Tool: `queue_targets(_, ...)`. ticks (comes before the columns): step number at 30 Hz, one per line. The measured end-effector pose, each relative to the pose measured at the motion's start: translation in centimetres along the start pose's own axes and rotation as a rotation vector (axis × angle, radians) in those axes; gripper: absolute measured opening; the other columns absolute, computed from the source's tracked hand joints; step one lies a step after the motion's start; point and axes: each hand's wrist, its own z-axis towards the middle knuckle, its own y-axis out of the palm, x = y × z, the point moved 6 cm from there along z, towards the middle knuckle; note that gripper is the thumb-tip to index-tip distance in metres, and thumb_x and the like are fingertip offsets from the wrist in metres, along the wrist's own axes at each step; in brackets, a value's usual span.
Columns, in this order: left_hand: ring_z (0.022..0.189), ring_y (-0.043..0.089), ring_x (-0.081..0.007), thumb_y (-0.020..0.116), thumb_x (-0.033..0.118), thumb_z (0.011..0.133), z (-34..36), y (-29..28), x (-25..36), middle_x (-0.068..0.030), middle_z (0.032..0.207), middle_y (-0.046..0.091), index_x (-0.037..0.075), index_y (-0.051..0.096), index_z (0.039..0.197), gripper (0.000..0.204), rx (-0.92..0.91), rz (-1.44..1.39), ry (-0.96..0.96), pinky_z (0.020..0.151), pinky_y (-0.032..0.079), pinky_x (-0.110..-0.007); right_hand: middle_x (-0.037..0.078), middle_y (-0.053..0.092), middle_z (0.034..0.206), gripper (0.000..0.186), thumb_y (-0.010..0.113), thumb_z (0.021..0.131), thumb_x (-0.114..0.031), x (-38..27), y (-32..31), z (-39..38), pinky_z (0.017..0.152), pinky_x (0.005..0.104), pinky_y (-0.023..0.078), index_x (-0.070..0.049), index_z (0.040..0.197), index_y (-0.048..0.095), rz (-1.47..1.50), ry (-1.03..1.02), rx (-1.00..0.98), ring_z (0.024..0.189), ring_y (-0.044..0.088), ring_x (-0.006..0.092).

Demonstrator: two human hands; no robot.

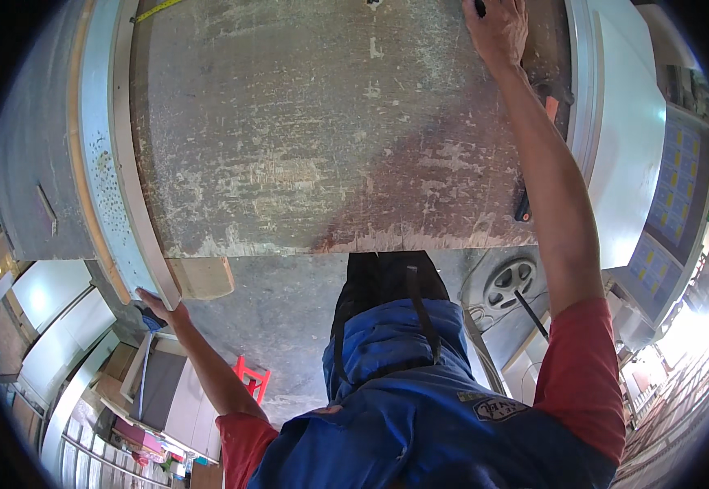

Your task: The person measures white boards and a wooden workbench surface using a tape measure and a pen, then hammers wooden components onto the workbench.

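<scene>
Here, in the head view, your left arm [212, 359] angles outward, the left hand [159, 308] wrapped around the near end of the long pale-blue board [98, 106], which runs along the left of the scuffed worktable [289, 122] and juts past its near edge. Your right arm [562, 204] stretches far forward, the right hand [501, 33] curled around a black object [480, 8]; the upper border crops both, so its kind is unclear. Your right forearm partly covers a black tool [522, 205].

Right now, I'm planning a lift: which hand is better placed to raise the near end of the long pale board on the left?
Probably the left hand, at that end of the board; the right hand is far across the worktop.
</scene>
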Motion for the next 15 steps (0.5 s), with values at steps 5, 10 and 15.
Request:
queue_targets(5,0.142,0.026,-0.0243,0.033,0.056,0.100,0.4,-1.0,-0.2,-0.0084,0.157,0.022,0.004,0.016,0.153,0.075,-0.046,0.235,0.056,0.117,0.020,-0.038,0.010,0.062,0.116,0.022,0.070,0.084,-0.009,0.2,0.0,-0.1,0.094,0.0423,0.048,-0.004,0.106,0.069,0.006,0.013,-0.001,0.110,0.056,0.0300)
queue_targets(10,0.144,0.021,-0.0236,0.033,0.062,0.098,1.5,-1.6,-0.4,-0.0099,0.159,0.016,0.004,0.013,0.153,0.083,-0.110,0.139,-0.021,0.119,0.016,-0.037,0.010,0.062,0.114,0.021,0.070,0.083,-0.009,0.1,-0.2,0.0,0.093,0.0422,0.048,-0.005,0.104,0.069,-0.004,-0.016,0.037,0.109,0.057,0.0302)
queue_targets(15,0.146,0.017,-0.0221,0.032,0.066,0.096,1.7,-2.0,-0.2,-0.0075,0.160,0.013,0.005,0.008,0.154,0.087,-0.225,0.165,-0.191,0.119,0.014,-0.037,0.003,0.062,0.112,0.031,0.067,0.083,-0.021,-0.3,-0.2,1.1,0.091,0.0405,0.048,-0.021,0.114,0.067,0.009,-0.056,0.046,0.104,0.057,0.0287)
